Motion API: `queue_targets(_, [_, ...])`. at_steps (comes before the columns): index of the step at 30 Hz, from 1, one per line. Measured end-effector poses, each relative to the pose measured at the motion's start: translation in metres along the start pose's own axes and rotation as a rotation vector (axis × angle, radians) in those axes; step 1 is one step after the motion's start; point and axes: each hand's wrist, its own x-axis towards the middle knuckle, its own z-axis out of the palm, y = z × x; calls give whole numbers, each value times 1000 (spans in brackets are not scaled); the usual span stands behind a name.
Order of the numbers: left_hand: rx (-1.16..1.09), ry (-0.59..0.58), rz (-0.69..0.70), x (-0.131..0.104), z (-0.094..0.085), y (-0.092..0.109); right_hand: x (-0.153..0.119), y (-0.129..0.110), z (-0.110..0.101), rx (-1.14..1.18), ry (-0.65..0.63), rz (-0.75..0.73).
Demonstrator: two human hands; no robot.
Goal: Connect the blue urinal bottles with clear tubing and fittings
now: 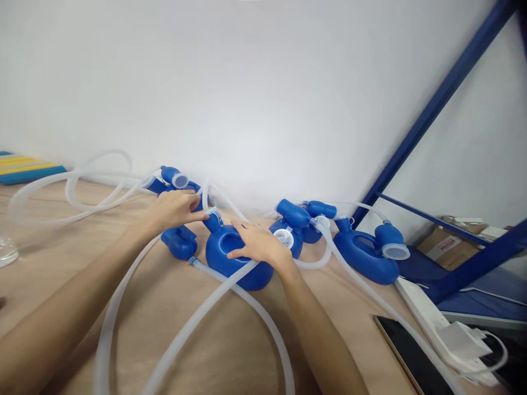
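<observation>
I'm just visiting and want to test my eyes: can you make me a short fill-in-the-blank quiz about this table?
1. The right hand lies flat on a ____ plastic container.
2. The left hand grips the container's neck, where a clear ____ joins.
3. A dark phone lies on the ____ table.

Missing words: blue; tube; wooden

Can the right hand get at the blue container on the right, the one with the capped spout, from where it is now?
Probably yes: the right hand rests on the middle container, and only tubing lies between it and the right container.
</observation>
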Motion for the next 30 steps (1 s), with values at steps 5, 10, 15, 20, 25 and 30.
queue_targets(5, [220,48,491,-3,18,22,-3,3,-7,41,-20,-30])
queue_targets(10, [245,88,568,-2,38,26,-8,9,-14,70,-64,-37])
queue_targets(15, [185,96,604,-2,41,38,-7,9,-13,69,-69,7])
queue_targets(20, [32,-9,451,-2,40,48,-6,3,-9,-17,-104,52])
queue_targets(25, [-77,-86,323,0,39,51,-7,-1,-10,-57,-104,34])
queue_targets(30, [-72,-69,280,-1,41,54,-7,-1,-10,-25,-110,23])
